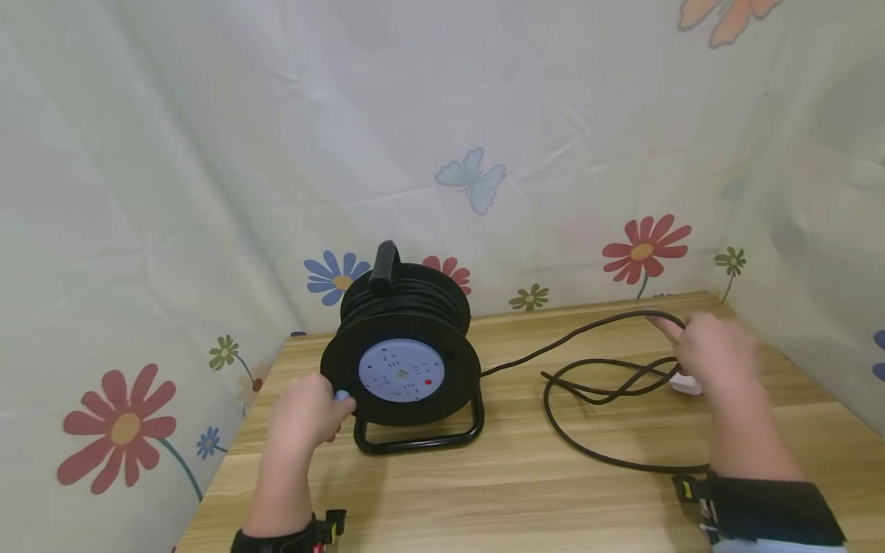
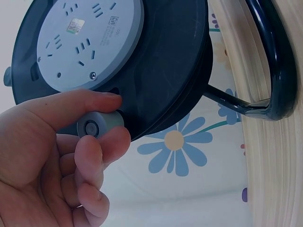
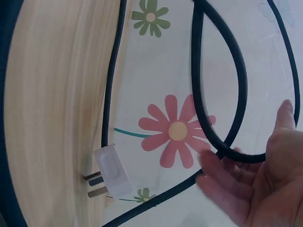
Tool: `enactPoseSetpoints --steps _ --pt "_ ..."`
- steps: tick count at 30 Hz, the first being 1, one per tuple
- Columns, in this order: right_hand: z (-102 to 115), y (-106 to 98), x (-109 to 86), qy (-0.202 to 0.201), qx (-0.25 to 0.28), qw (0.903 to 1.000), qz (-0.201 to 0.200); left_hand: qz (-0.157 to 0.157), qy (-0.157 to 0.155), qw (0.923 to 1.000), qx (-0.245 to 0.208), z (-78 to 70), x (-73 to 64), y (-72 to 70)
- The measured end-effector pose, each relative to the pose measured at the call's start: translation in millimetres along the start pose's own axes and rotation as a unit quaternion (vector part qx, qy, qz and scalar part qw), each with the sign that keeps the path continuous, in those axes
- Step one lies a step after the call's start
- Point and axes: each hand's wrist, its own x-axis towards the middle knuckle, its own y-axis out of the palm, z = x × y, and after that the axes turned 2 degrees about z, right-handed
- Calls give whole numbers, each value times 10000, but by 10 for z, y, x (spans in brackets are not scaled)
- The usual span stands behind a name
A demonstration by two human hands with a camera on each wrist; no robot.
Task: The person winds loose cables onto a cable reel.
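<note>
A black cable reel (image 1: 404, 369) with a grey-blue socket plate (image 1: 401, 371) stands upright on its tubular frame (image 1: 422, 444). My left hand (image 1: 307, 411) is at its lower left rim. In the left wrist view, thumb and forefinger pinch the reel's small grey knob (image 2: 98, 124). Off to the right, my right hand (image 1: 715, 349) has its thumb extended and its other fingers loosely bent. A raised stretch of black cable (image 1: 581, 330) runs from the reel to it. The right wrist view shows a cable loop (image 3: 242, 90) passing between thumb and fingers, where the palm partly hides it.
Loose cable coils (image 1: 574, 442) lie on the wooden table (image 1: 518, 499) below the right hand. Beside them is a white plug (image 3: 113, 172) with metal pins. Close behind the table hangs a flower-printed curtain (image 1: 553, 192), which also covers both sides.
</note>
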Motion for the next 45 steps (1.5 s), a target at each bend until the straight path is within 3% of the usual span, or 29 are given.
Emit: enactPoseSetpoints --steps 3,8,13,15,18,21,32,37,45 --pt "-37 48 23 -151 864 9954 382 -1 17 10000 28 -5 9 2" --pt "-47 102 34 -170 2455 9678 538 15 2 10000 -10 -18 17 -11" --pt "-93 94 73 -191 3159 9484 203 68 -24 10000 -14 -29 15 -27" --pt "-124 84 80 -227 3495 9366 115 64 -48 10000 -7 -38 18 -35" --pt "-146 63 66 -258 3987 9166 121 59 -62 10000 -29 -42 16 -43" --pt "-138 45 52 -201 4182 9079 211 71 -58 9999 -58 -38 18 -47" --pt "-185 4 48 -129 4007 9131 742 -4 -71 9999 -133 -17 47 -80" --pt "-137 25 42 -170 3769 9248 493 -83 -67 9998 -145 -8 58 -75" --pt "-93 68 70 -152 3626 9317 171 -176 -21 9997 -148 -1 61 -81"
